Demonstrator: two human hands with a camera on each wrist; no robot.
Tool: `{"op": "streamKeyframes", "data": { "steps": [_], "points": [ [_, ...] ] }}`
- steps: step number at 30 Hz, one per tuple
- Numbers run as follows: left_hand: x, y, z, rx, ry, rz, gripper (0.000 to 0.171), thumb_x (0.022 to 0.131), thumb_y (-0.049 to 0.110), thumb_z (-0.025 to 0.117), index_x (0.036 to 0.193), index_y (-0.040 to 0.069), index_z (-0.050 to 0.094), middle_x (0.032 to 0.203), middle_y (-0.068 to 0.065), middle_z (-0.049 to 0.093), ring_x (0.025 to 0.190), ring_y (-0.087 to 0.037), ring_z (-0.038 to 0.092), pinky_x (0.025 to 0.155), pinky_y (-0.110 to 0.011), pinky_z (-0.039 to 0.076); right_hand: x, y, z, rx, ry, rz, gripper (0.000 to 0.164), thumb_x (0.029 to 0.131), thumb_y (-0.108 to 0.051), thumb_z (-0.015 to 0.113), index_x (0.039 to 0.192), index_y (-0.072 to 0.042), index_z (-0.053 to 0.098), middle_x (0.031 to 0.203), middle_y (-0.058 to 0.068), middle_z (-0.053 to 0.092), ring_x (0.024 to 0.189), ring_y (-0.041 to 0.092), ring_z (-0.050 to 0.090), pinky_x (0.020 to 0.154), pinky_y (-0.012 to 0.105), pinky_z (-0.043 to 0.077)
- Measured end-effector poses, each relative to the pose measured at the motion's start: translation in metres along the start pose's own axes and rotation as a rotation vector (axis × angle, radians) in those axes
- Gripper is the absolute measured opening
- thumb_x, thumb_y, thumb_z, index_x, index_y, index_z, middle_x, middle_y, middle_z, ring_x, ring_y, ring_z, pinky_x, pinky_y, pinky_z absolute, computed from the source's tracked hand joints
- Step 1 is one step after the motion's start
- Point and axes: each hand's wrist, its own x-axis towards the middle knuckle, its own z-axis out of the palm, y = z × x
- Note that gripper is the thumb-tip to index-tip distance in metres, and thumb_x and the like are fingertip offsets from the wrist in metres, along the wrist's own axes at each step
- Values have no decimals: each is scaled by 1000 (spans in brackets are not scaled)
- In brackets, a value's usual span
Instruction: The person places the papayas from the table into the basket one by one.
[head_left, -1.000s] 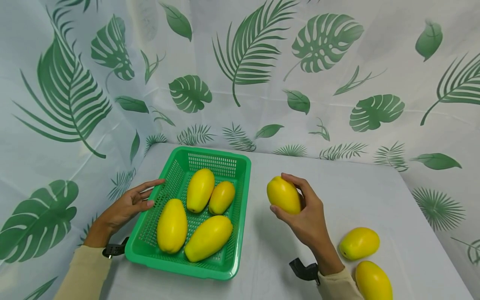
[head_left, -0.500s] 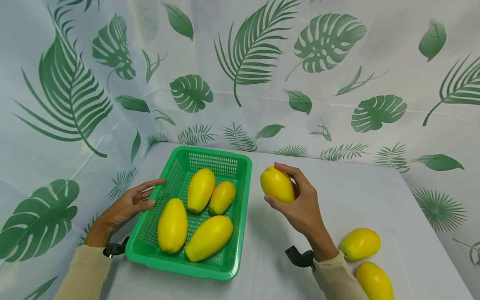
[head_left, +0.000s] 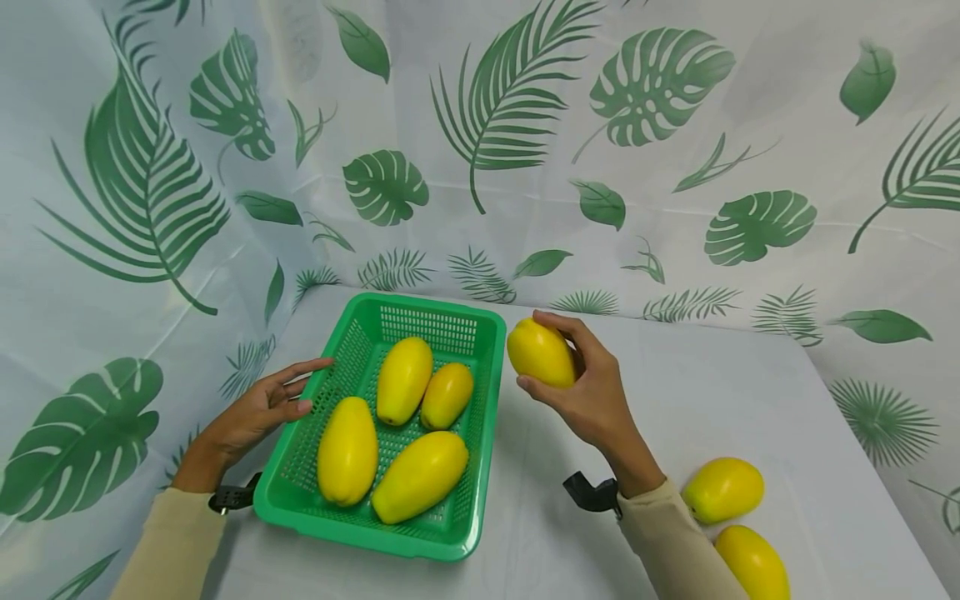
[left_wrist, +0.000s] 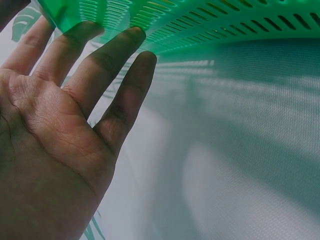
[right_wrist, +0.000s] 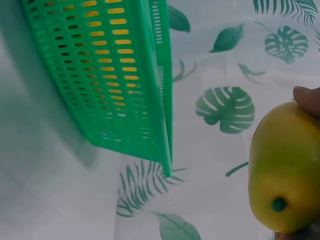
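In the head view my right hand (head_left: 596, 396) grips a yellow papaya (head_left: 538, 352), thumb below and fingers over its top. It is held up just right of a green plastic basket (head_left: 491, 417). The right wrist view shows the held papaya (right_wrist: 285, 165) with a greenish patch and a dark stem nub. Inside the basket lie several yellow papayas (head_left: 347, 452). At the basket's left side is my left hand (head_left: 255, 421), its fingers extended against the slotted wall. In the left wrist view the palm (left_wrist: 55, 130) shows, holding nothing.
Two more papayas lie at the front right of the white table (head_left: 675, 383), one papaya (head_left: 724, 490) behind another papaya (head_left: 752, 563), partly cut off by the frame. A leaf-printed white curtain (head_left: 525, 225) closes off the back and sides.
My right hand has carried the papaya leftward and farther back, closer to the basket's right rim. The left hand and the basket's contents have stayed put.
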Motion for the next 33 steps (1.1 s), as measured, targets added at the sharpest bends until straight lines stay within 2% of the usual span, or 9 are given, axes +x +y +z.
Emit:
{"op": "streamKeyframes", "data": {
  "steps": [2,9,16,24,30,33],
  "points": [
    [0,-1,0,-4,0,-1,60,109,11,54,167,18,36,175,-15,27,158,-62,7,116,-78,29,3,0,1,13,-9,-7,78,82,-8,92,149,-29,59,151,-6,60,123,20,63,97,24,57],
    [0,-1,1,-8,-2,-1,61,109,10,54,167,18,37,175,-10,29,159,-61,6,115,-76,31,15,1,8,23,-44,-10,77,82,-9,92,149,-29,59,150,-6,60,121,20,63,96,29,58],
    [1,0,1,-11,1,5,61,109,9,55,167,17,37,176,-12,29,158,-62,7,115,-80,28,27,2,14,29,-84,-39,76,84,-9,92,149,-27,58,152,-5,59,124,20,62,99,33,58],
    [0,1,0,12,6,-8,60,110,10,54,167,18,37,175,-11,31,159,-59,11,115,-63,39,41,5,22,21,-138,-53,73,85,-13,91,149,-27,57,151,-3,60,123,22,62,101,47,58],
    [-1,1,0,6,11,-12,60,110,11,54,167,19,37,175,-10,29,159,-61,9,116,-73,33,52,9,29,15,-182,-64,73,86,-15,91,149,-29,57,150,-4,60,122,22,63,103,48,58],
    [-1,1,0,6,12,-11,60,110,11,54,167,19,37,175,-12,29,159,-61,9,116,-73,33,58,11,32,16,-207,-73,72,86,-15,91,149,-28,58,148,-4,61,121,22,63,103,47,58]
  ]
}}
